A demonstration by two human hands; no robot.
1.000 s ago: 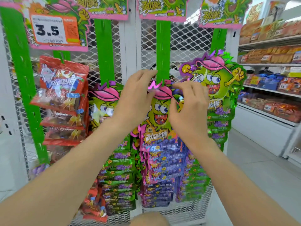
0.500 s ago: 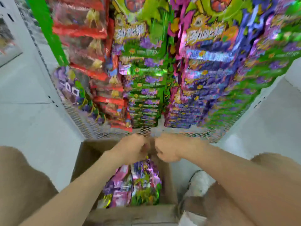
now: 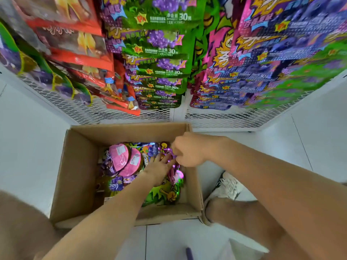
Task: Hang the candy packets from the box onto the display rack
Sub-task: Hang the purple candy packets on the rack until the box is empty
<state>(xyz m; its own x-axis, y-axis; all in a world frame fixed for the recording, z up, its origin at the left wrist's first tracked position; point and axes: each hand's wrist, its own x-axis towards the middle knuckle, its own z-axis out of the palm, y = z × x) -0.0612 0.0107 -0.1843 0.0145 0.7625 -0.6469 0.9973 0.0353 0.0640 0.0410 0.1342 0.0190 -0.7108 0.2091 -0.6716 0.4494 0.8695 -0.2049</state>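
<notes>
Corrugated cardboard box [image 3: 78,166]: rectangular, matte brown, open at the top, standing on the floor [image 3: 28,147] of smooth pale tiles with thin joints; all positions are given from it. Inside the box lie the candy packets [image 3: 122,158] not yet hung: glossy, crinkled foil cut to cartoon outlines, two showing rounded pink cap shapes in the box's left half, and one green packet [image 3: 163,194] with jagged, leaf-like edges against its near right corner. My left hand [image 3: 159,169] reaches down into the box's right half, fingers fairly straight and close together, laid on the foil. My right hand [image 3: 189,150] sits at the box's far right corner, fingers curled, their tips pinching the shiny top of a purple-edged packet [image 3: 170,150]; blur hides which fingertips meet. Just beyond the box's far wall stands the display rack [image 3: 84,107], white expanded-metal mesh with small diamond openings. Above it, hung stock overlaps like shingles: red bags [image 3: 78,59] with clear windows beyond the far left corner, green grape-printed packets [image 3: 161,53] beyond the middle, purple-blue packets [image 3: 262,59] beyond the far right corner. A white shoe [image 3: 225,186] with a knitted upper rests just beside the box's right wall.
</notes>
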